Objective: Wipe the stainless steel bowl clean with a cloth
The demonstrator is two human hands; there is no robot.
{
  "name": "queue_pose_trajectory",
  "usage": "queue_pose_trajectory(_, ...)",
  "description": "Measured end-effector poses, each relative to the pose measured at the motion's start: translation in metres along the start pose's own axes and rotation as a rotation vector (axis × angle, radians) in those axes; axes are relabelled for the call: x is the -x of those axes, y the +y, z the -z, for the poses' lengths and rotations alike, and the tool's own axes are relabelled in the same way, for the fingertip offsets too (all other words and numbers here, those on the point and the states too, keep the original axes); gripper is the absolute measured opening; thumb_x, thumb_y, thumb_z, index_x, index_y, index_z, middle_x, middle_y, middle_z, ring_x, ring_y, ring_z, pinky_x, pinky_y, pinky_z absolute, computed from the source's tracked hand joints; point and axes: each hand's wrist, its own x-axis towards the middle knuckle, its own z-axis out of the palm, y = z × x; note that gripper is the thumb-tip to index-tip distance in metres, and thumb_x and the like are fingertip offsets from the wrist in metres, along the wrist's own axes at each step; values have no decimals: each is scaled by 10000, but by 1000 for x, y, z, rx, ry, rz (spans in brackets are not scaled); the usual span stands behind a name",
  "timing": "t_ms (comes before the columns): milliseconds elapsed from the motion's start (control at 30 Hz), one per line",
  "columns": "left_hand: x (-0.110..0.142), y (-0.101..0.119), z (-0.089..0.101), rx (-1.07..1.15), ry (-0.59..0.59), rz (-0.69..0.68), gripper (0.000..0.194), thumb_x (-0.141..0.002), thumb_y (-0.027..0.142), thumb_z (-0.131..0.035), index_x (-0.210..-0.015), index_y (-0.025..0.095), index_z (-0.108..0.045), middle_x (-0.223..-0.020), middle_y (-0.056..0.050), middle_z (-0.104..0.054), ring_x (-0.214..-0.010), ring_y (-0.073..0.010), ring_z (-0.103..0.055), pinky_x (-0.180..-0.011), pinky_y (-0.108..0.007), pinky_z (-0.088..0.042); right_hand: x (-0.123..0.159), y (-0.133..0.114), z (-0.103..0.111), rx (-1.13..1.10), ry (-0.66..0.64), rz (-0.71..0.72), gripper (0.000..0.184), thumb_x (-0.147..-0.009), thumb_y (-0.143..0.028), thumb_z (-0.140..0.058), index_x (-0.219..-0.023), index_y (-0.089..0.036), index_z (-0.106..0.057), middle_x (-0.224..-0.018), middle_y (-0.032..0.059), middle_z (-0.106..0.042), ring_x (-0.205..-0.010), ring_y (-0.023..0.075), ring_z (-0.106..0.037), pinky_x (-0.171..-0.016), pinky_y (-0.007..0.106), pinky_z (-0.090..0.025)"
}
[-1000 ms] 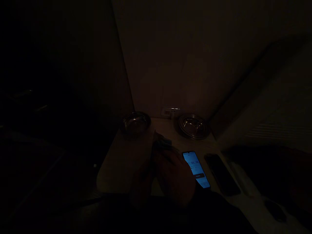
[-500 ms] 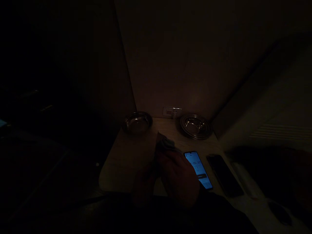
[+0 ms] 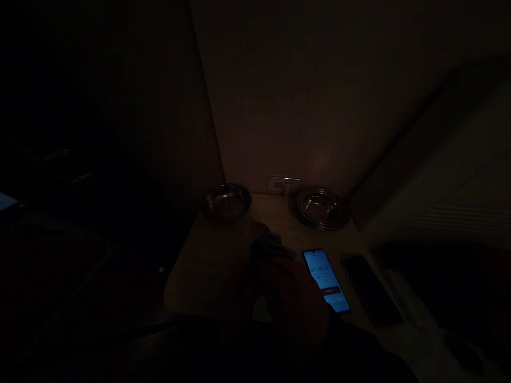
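Observation:
The light is very dim. My right hand (image 3: 293, 298) is closed around a folded greyish cloth (image 3: 273, 243) above the front of the small table. Close against it on the left, my left hand (image 3: 237, 300) is curled and mostly lost in shadow. A dull brownish rounded edge (image 3: 258, 229) sticks up beyond the cloth, between the hands. Whether it belongs to the cloth or to a separate thing I cannot tell. The lit phone (image 3: 325, 279) lies just right of my right hand, showing timer digits.
A shiny metal bowl (image 3: 227, 202) stands at the table's back left. Several stacked metal dishes (image 3: 322, 208) are at the back right. Between them is a wall socket (image 3: 283, 184). A dark phone-like slab (image 3: 375, 290) lies right of the lit phone. The table's (image 3: 187, 282) left edge drops into darkness.
Both hands stay together, with the cloth and brownish edge shifted slightly lower. The edge now looks rounded rather than pointed. The lit phone's digits are less covered, and the view has shifted a little.

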Motion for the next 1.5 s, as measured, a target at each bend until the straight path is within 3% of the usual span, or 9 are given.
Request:
queue_pose_trajectory(100,3,2,4,-47,42,95,371,-800,423,-566,-981,109,-648,-914,-81,-676,-845,-225,-633,-757,-361,-505,-2,12,-4,-149,17,-206,317,-898,-198,-399,-1155,-179,-583,-1100,113,-645,-998,212,-600,-817,345,-521)
queue_pose_trajectory(267,5,5,11,-23,86,146,494,-714,521,-576,-985,119,-669,-965,-116,-704,-941,-289,-634,-823,-377,-482,5,33,-2,-504,160,-659,310,-910,-379,-398,-1056,-208,-611,-1002,60,-681,-910,194,-630,-781,314,-510)
queue_pose_trajectory(400,4,7,11,1,105,163,523,-679,525,-595,-1003,121,-667,-1021,-122,-697,-1003,-305,-618,-852,-380,-474,16,38,5,-594,267,-828,333,-834,-475,-489,-947,-208,-653,-952,54,-691,-913,222,-622,-794,328,-490)
queue_pose_trajectory(667,4,-6,9,1,178,195,469,-663,481,-632,-978,137,-682,-1052,-137,-683,-1019,-320,-610,-876,-419,-469,29,32,3,-660,284,-894,384,-796,-524,-518,-948,-202,-663,-947,63,-688,-927,237,-620,-806,341,-492)
queue_pose_trajectory(967,6,-31,10,22,190,135,310,-646,407,-689,-888,214,-710,-950,-89,-712,-1006,-292,-622,-817,-369,-510,33,24,-4,-586,286,-738,314,-877,-454,-470,-1007,-232,-650,-971,52,-689,-877,205,-638,-775,339,-516)
queue_pose_trajectory(1300,13,-7,-1,63,93,115,423,-696,469,-636,-987,166,-687,-1000,-104,-706,-947,-272,-648,-820,-356,-513,34,19,-8,-509,305,-656,297,-913,-421,-435,-1056,-240,-622,-1034,53,-674,-942,208,-630,-795,339,-523)
queue_pose_trajectory(1500,15,-8,-5,13,148,191,411,-693,429,-635,-992,151,-682,-1054,-119,-689,-1003,-296,-627,-890,-408,-478,34,17,-6,-521,283,-680,288,-902,-385,-444,-1082,-224,-600,-1060,70,-665,-953,217,-626,-770,346,-526)
